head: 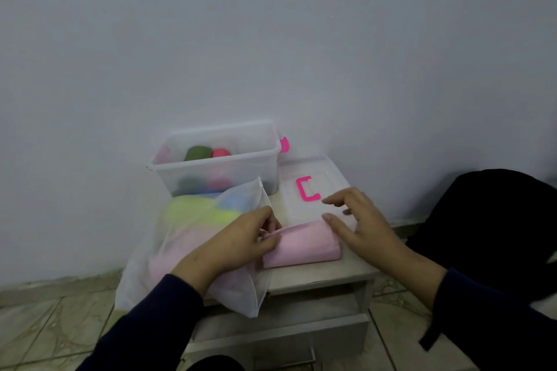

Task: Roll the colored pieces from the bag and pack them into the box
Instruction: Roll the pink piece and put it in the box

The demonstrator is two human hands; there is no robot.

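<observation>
Rolling step, prob. nearly done: pink piece (304,245) is lying rolled up on small table (319,275), just beside mesh bag (193,250). Left hand (241,239) is pinching the roll's left end w/ curled fingers. Right hand (358,220) is hovering at its right end, fingers spread, gripping nothing. Clear box (217,159) behind is already holding green + red rolls. Next: grip roll w/o it unrolling, lift into box.
</observation>
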